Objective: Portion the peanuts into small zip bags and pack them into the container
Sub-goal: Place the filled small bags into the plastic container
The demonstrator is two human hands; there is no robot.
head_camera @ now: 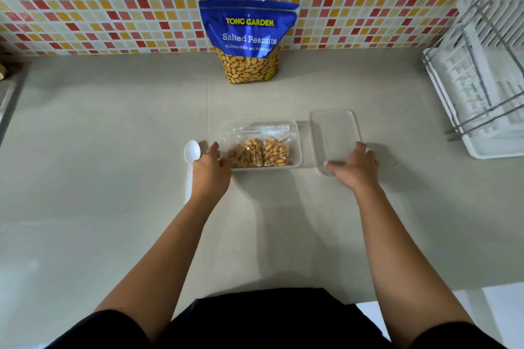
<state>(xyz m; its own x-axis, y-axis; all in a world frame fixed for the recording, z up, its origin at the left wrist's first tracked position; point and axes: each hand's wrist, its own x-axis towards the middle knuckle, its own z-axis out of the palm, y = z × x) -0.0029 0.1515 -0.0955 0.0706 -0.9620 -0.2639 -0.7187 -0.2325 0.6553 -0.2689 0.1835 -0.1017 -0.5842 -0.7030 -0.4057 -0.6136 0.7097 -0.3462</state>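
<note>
A clear plastic container (pixel 297 133) sits mid-counter with small zip bags of peanuts (pixel 262 150) inside it. My left hand (pixel 212 164) grips the container's left side. Beside it on the right lies the clear lid (pixel 333 130), and my right hand (pixel 354 168) rests on its near edge with fingers spread over the rim. A blue Tong Garden salted peanuts bag (pixel 248 39) stands upright against the tiled wall, behind the container.
A white plastic spoon (pixel 190 161) lies just left of my left hand. A white dish rack with metal wires (pixel 479 79) fills the right side. The grey counter (pixel 99 150) ends at the lower right.
</note>
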